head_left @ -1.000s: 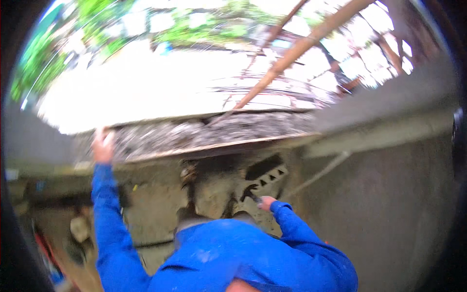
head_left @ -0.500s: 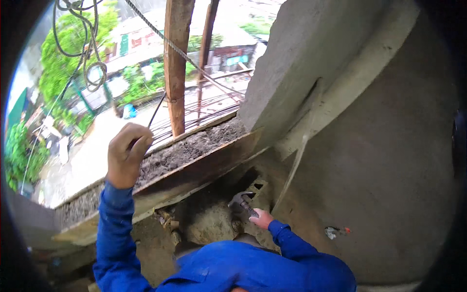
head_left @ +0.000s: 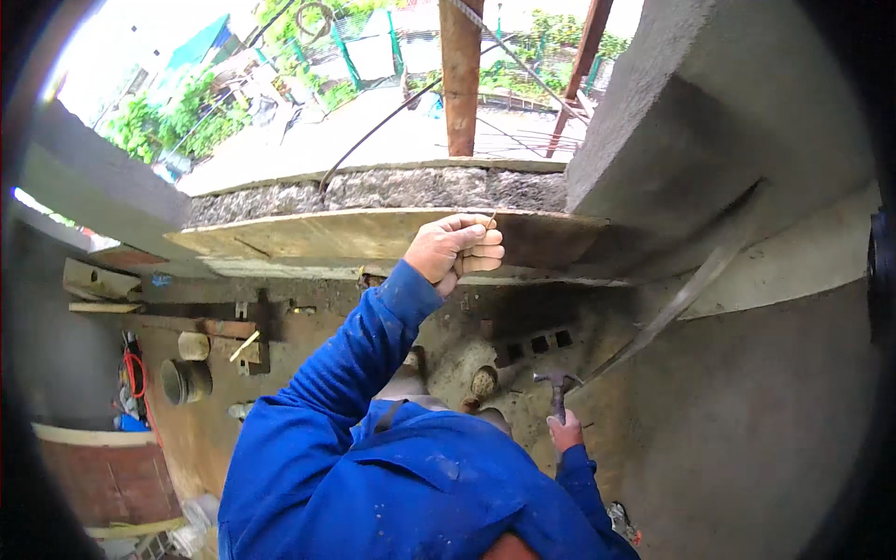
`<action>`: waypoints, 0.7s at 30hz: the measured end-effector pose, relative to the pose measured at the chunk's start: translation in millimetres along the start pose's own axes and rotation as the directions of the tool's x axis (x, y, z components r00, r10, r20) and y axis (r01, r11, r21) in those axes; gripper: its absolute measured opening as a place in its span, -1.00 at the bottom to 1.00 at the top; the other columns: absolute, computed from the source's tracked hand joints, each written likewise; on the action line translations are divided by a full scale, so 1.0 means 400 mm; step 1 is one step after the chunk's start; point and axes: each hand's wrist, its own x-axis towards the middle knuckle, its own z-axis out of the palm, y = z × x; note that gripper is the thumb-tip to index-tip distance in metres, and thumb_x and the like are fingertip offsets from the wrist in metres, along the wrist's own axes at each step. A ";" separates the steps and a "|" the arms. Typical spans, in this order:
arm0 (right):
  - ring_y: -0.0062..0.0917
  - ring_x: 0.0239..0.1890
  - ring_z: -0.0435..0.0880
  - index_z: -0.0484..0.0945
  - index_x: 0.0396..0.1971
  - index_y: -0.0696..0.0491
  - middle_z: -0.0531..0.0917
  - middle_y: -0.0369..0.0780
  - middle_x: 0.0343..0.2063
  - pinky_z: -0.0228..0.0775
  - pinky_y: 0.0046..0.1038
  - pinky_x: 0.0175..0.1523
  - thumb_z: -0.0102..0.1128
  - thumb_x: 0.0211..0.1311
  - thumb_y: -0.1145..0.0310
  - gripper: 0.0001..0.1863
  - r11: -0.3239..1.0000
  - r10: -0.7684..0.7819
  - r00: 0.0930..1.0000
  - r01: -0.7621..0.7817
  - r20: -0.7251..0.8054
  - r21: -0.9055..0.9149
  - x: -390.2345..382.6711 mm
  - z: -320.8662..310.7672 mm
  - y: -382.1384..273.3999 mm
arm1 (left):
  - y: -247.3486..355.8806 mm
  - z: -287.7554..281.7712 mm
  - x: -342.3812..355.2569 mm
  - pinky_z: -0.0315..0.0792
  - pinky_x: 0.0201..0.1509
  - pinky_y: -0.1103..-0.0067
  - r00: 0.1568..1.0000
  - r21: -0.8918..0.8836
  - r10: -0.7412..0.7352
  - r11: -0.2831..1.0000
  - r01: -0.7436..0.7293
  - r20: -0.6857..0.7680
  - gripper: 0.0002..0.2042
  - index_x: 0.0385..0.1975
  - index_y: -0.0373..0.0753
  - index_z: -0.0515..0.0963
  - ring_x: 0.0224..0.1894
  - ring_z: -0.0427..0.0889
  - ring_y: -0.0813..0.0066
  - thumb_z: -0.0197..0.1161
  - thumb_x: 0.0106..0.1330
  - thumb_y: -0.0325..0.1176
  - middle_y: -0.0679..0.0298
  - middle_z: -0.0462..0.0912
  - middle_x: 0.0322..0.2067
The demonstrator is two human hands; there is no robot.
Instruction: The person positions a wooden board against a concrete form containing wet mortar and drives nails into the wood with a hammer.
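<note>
My left hand [head_left: 457, 250] is raised at the wooden board [head_left: 327, 227] along the front of a rough concrete ledge [head_left: 392, 191]. Its fingers are pinched together on a thin, small nail [head_left: 493, 218], of which only the tip shows. Lower down on the right, my right hand [head_left: 566, 433] is closed round the handle of a claw hammer [head_left: 558, 385]. The hammer's head points away from me, above the floor and apart from the board.
A wooden post [head_left: 460, 84] stands beyond the ledge, with a concrete column [head_left: 644, 140] to its right. A long strip [head_left: 686, 299] slants down to the floor near the hammer. Hollow blocks [head_left: 539, 345] lie below the board. A bucket [head_left: 177, 383] and timber [head_left: 201, 325] sit at left.
The view has swung left, bringing in more floor. My left hand has come from above the ledge to the board's face. My right hand still holds the hammer, now pointing more straight ahead.
</note>
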 end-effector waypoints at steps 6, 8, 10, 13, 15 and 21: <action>-0.17 -0.39 0.65 0.56 -0.22 0.11 0.67 -0.08 -0.46 0.44 -0.23 -0.31 0.24 0.00 0.13 -0.59 0.814 0.015 0.998 -0.049 -0.064 -0.579 -0.001 -0.013 0.399 | -0.077 -0.034 -0.029 0.64 -0.25 0.46 0.996 -0.026 -0.052 0.998 0.050 -0.074 -0.87 -0.20 -0.27 0.47 -0.34 0.68 0.38 0.11 0.32 -0.40 0.21 0.63 -0.35; -0.23 -0.35 0.65 0.53 -0.19 0.13 0.66 -0.05 -0.41 0.44 -0.20 -0.26 0.22 0.03 0.10 -0.56 0.731 0.133 0.991 -0.082 0.024 -0.677 -0.041 -0.037 0.465 | -0.133 -0.059 -0.054 0.62 -0.30 0.49 0.997 -0.035 -0.063 0.998 0.061 -0.055 -0.89 -0.24 -0.24 0.46 -0.36 0.66 0.41 0.12 0.31 -0.39 0.24 0.62 -0.37; -0.29 -0.31 0.65 0.51 -0.17 0.16 0.64 -0.03 -0.37 0.43 -0.17 -0.21 0.21 0.05 0.06 -0.52 0.630 0.267 0.960 -0.105 0.088 -0.770 -0.089 -0.075 0.538 | -0.187 -0.095 -0.092 0.60 -0.31 0.51 0.989 -0.028 -0.144 0.989 0.143 -0.040 -0.91 -0.27 -0.22 0.46 -0.36 0.66 0.43 0.14 0.30 -0.38 0.25 0.62 -0.37; -0.32 -0.32 0.67 0.53 -0.20 0.13 0.65 -0.04 -0.41 0.47 -0.20 -0.21 0.17 0.07 0.04 -0.54 0.480 0.603 0.742 -0.045 0.292 -0.876 -0.184 -0.108 0.618 | -0.287 -0.181 -0.151 0.59 -0.32 0.52 0.975 0.017 -0.212 0.977 0.214 -0.071 -0.89 -0.28 -0.22 0.46 -0.38 0.65 0.45 0.18 0.25 -0.41 0.27 0.59 -0.40; -0.32 -0.39 0.66 0.55 -0.25 0.12 0.64 -0.07 -0.48 0.48 -0.24 -0.27 0.19 0.06 0.04 -0.56 0.544 0.578 0.783 -0.158 0.231 -0.824 -0.274 -0.107 0.581 | -0.380 -0.276 -0.182 0.60 -0.37 0.51 0.957 0.039 -0.254 0.964 0.262 -0.140 -0.88 -0.30 -0.23 0.45 -0.43 0.64 0.47 0.21 0.20 -0.45 0.29 0.57 -0.42; -0.26 -0.44 0.66 0.56 -0.32 0.12 0.65 -0.09 -0.51 0.48 -0.26 -0.29 0.26 -0.01 0.08 -0.60 0.668 0.398 0.917 -0.308 -0.024 -0.677 -0.499 -0.036 0.625 | -0.672 -0.618 -0.300 0.56 -0.40 0.43 0.867 0.396 -0.243 0.813 0.426 -0.435 -0.81 -0.27 -0.21 0.50 -0.45 0.65 0.27 0.24 0.11 -0.42 0.17 0.61 -0.54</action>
